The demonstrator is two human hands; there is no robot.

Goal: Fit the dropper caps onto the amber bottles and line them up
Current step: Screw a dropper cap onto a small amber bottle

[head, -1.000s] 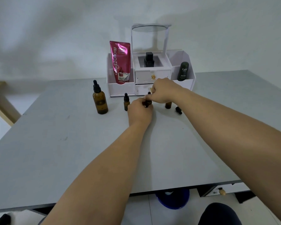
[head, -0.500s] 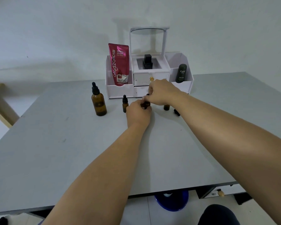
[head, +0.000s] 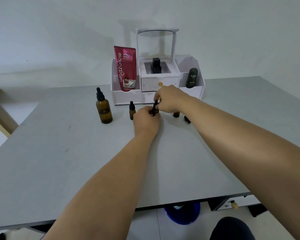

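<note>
Fingers (head: 157,98) of the right hand (head: 170,99) are pinching the black dropper cap (head: 155,104) from above, while the left hand (head: 145,119) is curling round a small amber bottle (head: 153,112) below it, gripping the glass; most of that bottle is hiding behind the knuckles. Both hands are working over the grey table (head: 76,161), which is stretching out on every side of them. Behind the fingers, a white organiser (head: 194,91) is standing, holding a red pouch (head: 125,68), a black bottle (head: 156,65) and a dark green tube (head: 191,77). Well to the left of the fingers, a large amber bottle (head: 103,108) is standing upright with its dropper cap on. Just left of the left hand, a small capped bottle (head: 132,110) is standing. Just right of the right hand, an uncapped small bottle (head: 176,114) is peeking out, and near it a loose dropper cap (head: 187,119) is lying on its side.
</note>
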